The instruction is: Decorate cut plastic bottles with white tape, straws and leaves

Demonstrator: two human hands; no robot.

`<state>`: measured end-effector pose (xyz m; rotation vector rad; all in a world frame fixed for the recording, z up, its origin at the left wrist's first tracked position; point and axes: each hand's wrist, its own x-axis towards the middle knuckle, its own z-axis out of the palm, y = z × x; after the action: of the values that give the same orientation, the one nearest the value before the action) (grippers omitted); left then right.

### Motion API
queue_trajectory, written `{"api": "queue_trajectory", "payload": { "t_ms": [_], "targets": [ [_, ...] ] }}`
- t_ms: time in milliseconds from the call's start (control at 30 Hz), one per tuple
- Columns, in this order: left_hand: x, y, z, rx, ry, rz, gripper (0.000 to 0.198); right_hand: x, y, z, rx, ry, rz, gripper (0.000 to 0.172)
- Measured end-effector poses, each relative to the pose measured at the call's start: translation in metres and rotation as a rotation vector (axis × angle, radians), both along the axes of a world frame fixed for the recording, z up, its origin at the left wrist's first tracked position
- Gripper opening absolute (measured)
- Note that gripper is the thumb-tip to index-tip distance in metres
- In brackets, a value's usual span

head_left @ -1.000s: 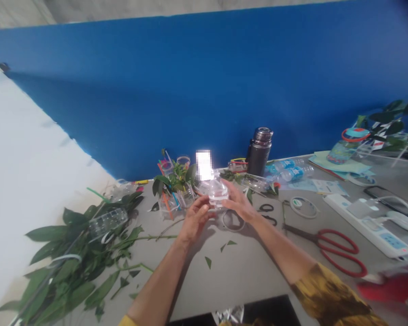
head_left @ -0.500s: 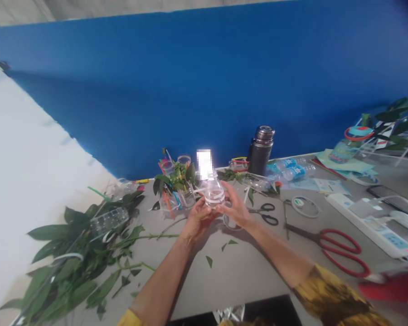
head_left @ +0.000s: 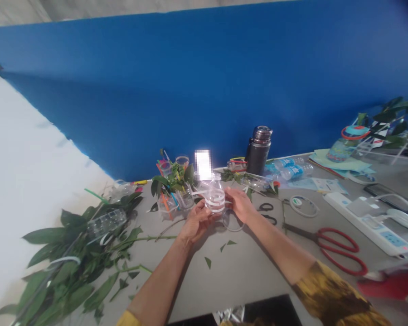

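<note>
Blue backdrop [head_left: 204,86] rises behind a grey worktable [head_left: 245,280], and a white sheet [head_left: 30,149] lies along the table's left side. The item under inspection is a clear plastic bottle [head_left: 215,198], standing upright between the person's two hands, with white bands around its body. A thin strip [head_left: 199,192] projects from its left side.

The left hand [head_left: 199,222] cups the bottle's lower left side, fingers curled closely around the plastic. The right hand [head_left: 240,204] bears on the right side, fingers closed against the bottle. Both hands are gripping it; neither stands wide.

Just below the bottle, a clear ring [head_left: 233,220] lies on the table beside the right hand, and small leaf scraps [head_left: 208,262] lie nearer the person. Left of the bottle are cut plastic cups [head_left: 168,206] holding sprigs, and farther left is a large heap of leafy stems [head_left: 71,253] with a ribbed plastic piece [head_left: 107,224] on it. Behind and right of the bottle stand a dark steel flask [head_left: 258,151] and, lying down, water bottles [head_left: 290,170]. Farther right are black-handled scissors [head_left: 267,213], red-handled shears [head_left: 340,246] and a white power strip [head_left: 367,222].
</note>
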<state>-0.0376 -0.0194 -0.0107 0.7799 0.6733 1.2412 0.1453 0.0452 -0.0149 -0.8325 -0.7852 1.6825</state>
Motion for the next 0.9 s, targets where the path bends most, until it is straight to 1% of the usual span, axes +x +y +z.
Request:
{"api": "queue_trajectory", "payload": {
  "t_ms": [100, 167, 300, 400, 433, 467, 500, 567, 633, 700, 767, 833, 900],
  "targets": [
    [-0.001, -0.001, 0.001, 0.014, 0.030, -0.015, 0.051, -0.001, 0.002, -0.004, -0.039, 0.033, 0.060, 0.048],
    [-0.003, -0.002, 0.001, 0.016, 0.035, -0.042, 0.052, 0.001, 0.004, -0.006, -0.069, 0.059, 0.111, 0.045],
    [-0.005, -0.005, 0.001, -0.027, 0.032, -0.187, 0.053, 0.008, 0.007, -0.006, -0.097, 0.025, 0.242, 0.038],
    [-0.003, -0.007, 0.001, -0.049, 0.029, -0.263, 0.049, 0.011, 0.005, -0.003, -0.074, -0.015, 0.390, 0.044],
    [-0.003, -0.008, 0.001, -0.048, 0.030, -0.288, 0.048, 0.011, 0.003, -0.002, -0.050, -0.019, 0.420, 0.044],
    [-0.003, -0.009, 0.001, -0.045, 0.029, -0.315, 0.048, 0.011, 0.003, -0.001, -0.018, -0.014, 0.422, 0.044],
    [-0.003, -0.010, 0.001, -0.043, 0.026, -0.338, 0.049, 0.010, 0.003, -0.001, 0.013, 0.001, 0.395, 0.042],
    [-0.004, -0.011, 0.001, -0.039, 0.009, -0.345, 0.054, 0.008, 0.005, -0.001, 0.058, 0.032, 0.293, 0.039],
    [-0.005, -0.010, 0.001, -0.031, -0.012, -0.294, 0.059, 0.009, 0.009, -0.001, 0.067, 0.044, 0.209, 0.038],
    [-0.007, -0.008, 0.000, -0.010, -0.031, -0.184, 0.059, 0.014, 0.012, 0.002, 0.064, 0.057, 0.192, 0.037],
    [-0.007, -0.004, -0.001, 0.007, -0.037, -0.029, 0.054, 0.022, 0.012, 0.008, 0.079, 0.086, 0.228, 0.040],
    [-0.007, 0.001, -0.001, 0.017, -0.024, 0.119, 0.051, 0.031, 0.009, 0.015, 0.132, 0.092, 0.285, 0.045],
    [-0.006, 0.005, -0.001, 0.025, -0.003, 0.209, 0.051, 0.038, 0.004, 0.020, 0.216, 0.052, 0.372, 0.052]
  ]
}}
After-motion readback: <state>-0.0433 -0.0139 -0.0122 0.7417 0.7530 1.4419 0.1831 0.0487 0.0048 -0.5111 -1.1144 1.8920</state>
